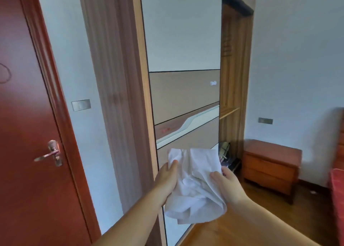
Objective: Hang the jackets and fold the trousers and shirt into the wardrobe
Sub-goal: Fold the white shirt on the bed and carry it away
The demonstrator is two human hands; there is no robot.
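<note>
One shirt [195, 186], white, thin fabric, crumpled and partly bunched, not folded flat. Top edge is a fairly straight panel, lower part hangs in loose creased folds, bottom hem sags below both hands. It's held in mid-air, low centre of view, in front of the wardrobe [119, 78] sliding door, touching nothing else.

Left hand [166, 180] grips the shirt's left edge, thumb on top of the cloth, fingers hidden behind it. Right hand [228, 182] grips the right side, thumb pressed on the front, fingertips curled round the far edge. Both hands clamped on the same shirt, one each side.

Counts:
- 1 shirt, 2 hands, 2 bare forearms.
- 1 wardrobe: wood-grain frame, 1 glossy sliding door, open bay on its right with 1 shelf [229, 112] visible. Dark items low in that bay, too blurred to tell what.
- 1 red door [28, 152] far left, 1 metal lever handle [51, 153].
- 2 wall switch plates, one left of the wardrobe, one right.
- 1 wooden nightstand [270, 167] right, on wood floor.
- Red bedding at right edge.
</note>
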